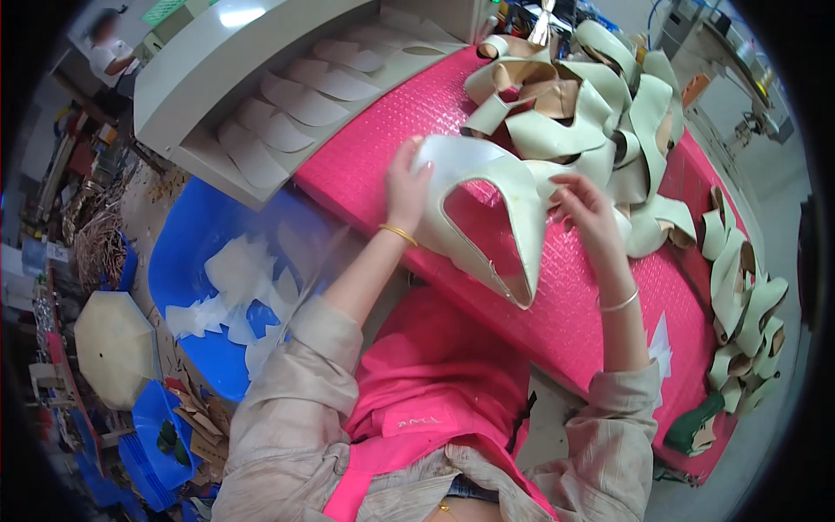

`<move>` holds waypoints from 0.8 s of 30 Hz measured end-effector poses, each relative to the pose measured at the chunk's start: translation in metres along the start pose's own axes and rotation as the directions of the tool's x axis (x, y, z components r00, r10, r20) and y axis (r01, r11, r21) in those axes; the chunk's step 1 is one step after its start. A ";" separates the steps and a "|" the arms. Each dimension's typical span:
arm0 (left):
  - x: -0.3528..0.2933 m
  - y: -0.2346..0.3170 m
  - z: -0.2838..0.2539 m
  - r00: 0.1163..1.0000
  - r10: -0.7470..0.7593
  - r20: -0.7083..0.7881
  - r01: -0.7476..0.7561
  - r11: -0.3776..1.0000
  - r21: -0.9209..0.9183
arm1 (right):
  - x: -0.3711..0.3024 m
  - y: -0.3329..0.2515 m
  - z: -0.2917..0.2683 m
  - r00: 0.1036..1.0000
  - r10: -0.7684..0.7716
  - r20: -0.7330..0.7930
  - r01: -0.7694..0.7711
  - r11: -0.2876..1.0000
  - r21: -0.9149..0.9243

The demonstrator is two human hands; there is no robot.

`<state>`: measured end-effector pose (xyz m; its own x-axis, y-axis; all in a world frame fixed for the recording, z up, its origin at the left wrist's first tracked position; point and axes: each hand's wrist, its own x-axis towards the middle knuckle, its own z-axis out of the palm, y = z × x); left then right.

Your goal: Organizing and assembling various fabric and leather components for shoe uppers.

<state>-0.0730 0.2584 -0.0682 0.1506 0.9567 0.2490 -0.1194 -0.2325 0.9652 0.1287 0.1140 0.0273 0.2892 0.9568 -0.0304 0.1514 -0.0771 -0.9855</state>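
A pale green shoe upper [524, 222] is raised over the pink worktop, its rounded front covered by a smooth white layer. Its opening shows the pink surface through it, and its narrow end points down toward me. My left hand [409, 187] is closed on the upper's left edge, thumb on the white part. Close to the right edge is my right hand [587, 204], its fingers loosely bent and apart; whether the fingertips touch the upper is unclear. Just beyond, a heap of similar pale uppers [557, 130] lies on the pink worktop [357, 170].
White curved pieces [300, 103] lie in a row inside a grey machine [209, 65] at far left. A blue bin [178, 261] below holds white scraps. More uppers [739, 296] and a green one [691, 426] lie at right. A round stool [113, 348] stands left; another person [109, 56] is far off.
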 end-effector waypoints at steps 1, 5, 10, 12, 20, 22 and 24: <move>0.005 -0.005 0.000 0.978 0.208 0.011 -0.197 0.903 0.381 | -0.003 0.003 0.006 0.998 -0.031 0.050 0.036 0.995 -0.098; 0.009 0.013 -0.012 0.988 0.147 0.047 -0.155 0.927 0.343 | -0.032 0.017 0.009 0.990 -0.034 0.139 0.089 0.904 -0.418; 0.034 0.014 -0.027 0.962 0.241 0.127 -0.272 0.858 0.436 | -0.058 0.046 -0.005 0.985 0.152 -0.081 -0.161 0.978 -0.133; 0.068 0.044 -0.004 0.892 0.403 0.204 -0.450 0.758 0.472 | -0.065 0.054 -0.012 0.989 -0.036 -0.141 -0.022 0.922 -0.387; 0.298 -0.058 0.133 0.937 0.116 0.329 -0.348 0.257 0.901 | -0.065 0.076 -0.011 0.953 0.069 -0.295 -0.141 0.963 -0.229; 0.312 -0.071 0.135 0.955 0.119 0.272 -0.292 0.213 0.932 | -0.062 0.073 -0.010 0.955 0.062 -0.289 -0.141 0.955 -0.260; 0.323 -0.080 0.130 0.956 0.119 0.267 -0.285 0.172 0.943 | -0.064 0.076 -0.013 0.971 0.020 -0.240 -0.097 0.944 -0.314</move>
<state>0.1126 0.5630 -0.0548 0.3922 0.8404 0.3739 0.8620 -0.4777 0.1694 0.1339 0.0436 -0.0440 0.5102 0.8600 -0.0095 0.4120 -0.2541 -0.8751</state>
